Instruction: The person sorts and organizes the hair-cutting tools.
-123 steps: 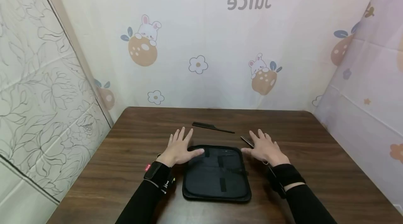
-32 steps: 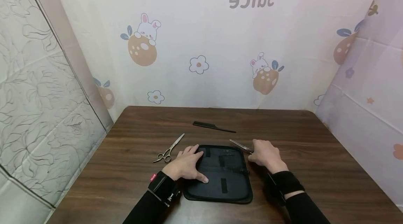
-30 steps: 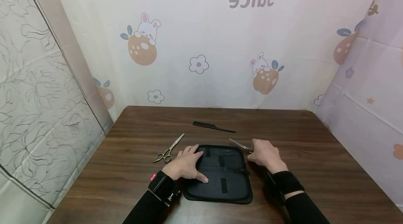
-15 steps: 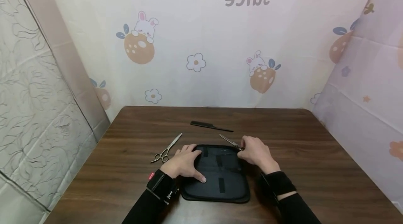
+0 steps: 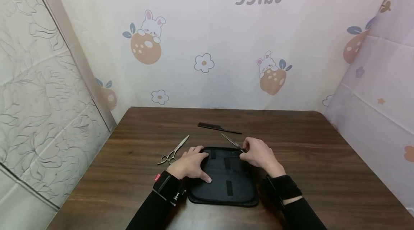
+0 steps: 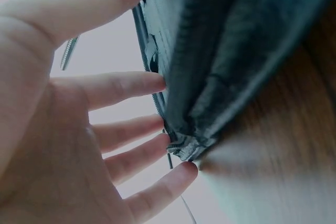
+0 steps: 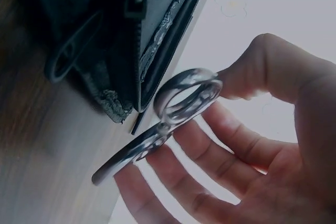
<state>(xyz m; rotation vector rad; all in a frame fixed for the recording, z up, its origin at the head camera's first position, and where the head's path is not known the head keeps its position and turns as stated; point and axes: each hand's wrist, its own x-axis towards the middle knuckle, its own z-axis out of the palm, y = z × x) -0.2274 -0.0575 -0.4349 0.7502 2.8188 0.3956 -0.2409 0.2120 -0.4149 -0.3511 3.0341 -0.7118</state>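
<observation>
A black zip-edged tool case (image 5: 226, 196) lies flat on the wooden table, dark straps across its upper face. My left hand (image 5: 191, 165) rests at its left edge, thumb over the top face. In the left wrist view the extended fingertips (image 6: 152, 82) touch the case's zipped side. At the upper right corner of the case, my right hand (image 5: 260, 154) holds a pair of silver scissors (image 5: 230, 140) by the handles, blades pointing away to the left. The right wrist view shows a finger ring (image 7: 189, 95) of these scissors between thumb and fingers, beside the case's corner.
Left of the case lies a second pair of silver scissors (image 5: 177, 148), tips pointing away. Farther back is a black tail comb (image 5: 210, 126). Patterned cloth (image 5: 207, 36) hangs behind the table (image 5: 113, 179) and along both sides.
Both hands were spread over the table earlier. The left has come down to the case's edge, uncovering the second scissors. The right has gripped its scissors and moved left to the case's corner.
</observation>
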